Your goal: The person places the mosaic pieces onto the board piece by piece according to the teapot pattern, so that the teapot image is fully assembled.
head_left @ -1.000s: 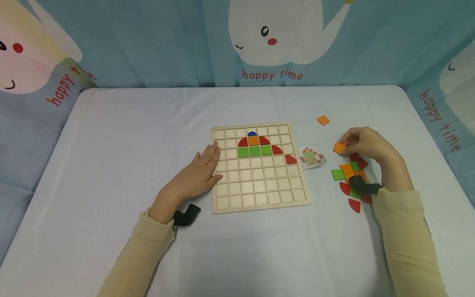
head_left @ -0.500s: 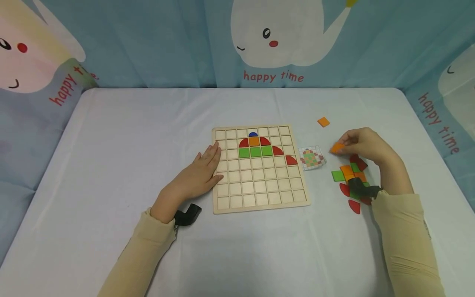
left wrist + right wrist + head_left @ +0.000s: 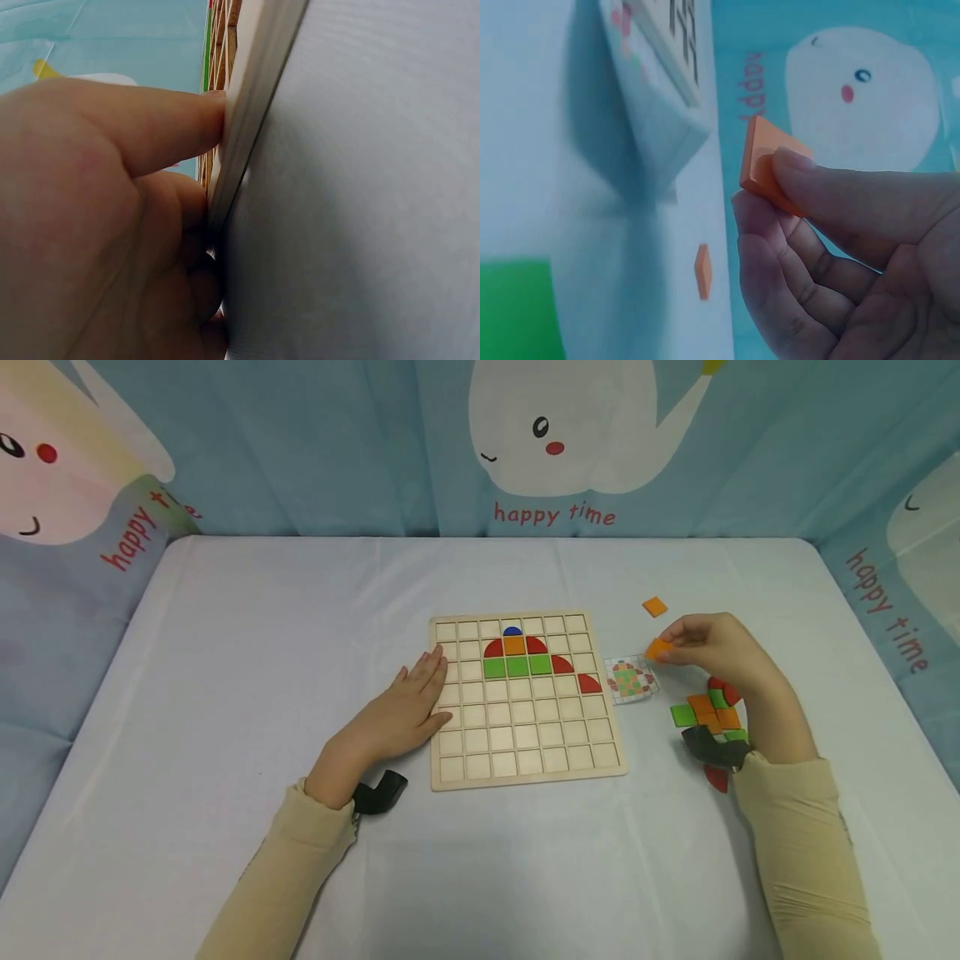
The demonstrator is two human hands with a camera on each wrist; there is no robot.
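Observation:
My right hand (image 3: 716,647) pinches an orange square tile (image 3: 769,161) between thumb and fingers, holding it up off the table just right of the small pattern card (image 3: 630,680). With fingers extended, my left hand (image 3: 397,714) rests along the left edge of the wooden grid board (image 3: 525,783); its thumb (image 3: 176,124) touches the board's rim in the left wrist view. Set in the board are a blue half-round piece (image 3: 512,631), an orange square (image 3: 513,645), a row of green squares (image 3: 517,667) and several red quarter-round pieces (image 3: 589,683).
A pile of loose orange, green and red pieces (image 3: 705,704) lies below my right hand, partly hidden by the black wrist camera (image 3: 712,748). One more orange tile (image 3: 655,607) lies alone behind the card. A blue printed curtain (image 3: 360,452) hangs behind the white table (image 3: 300,610).
My right hand has carried the orange tile left, from above the pile toward the pattern card. My left hand stays in place on the board's edge.

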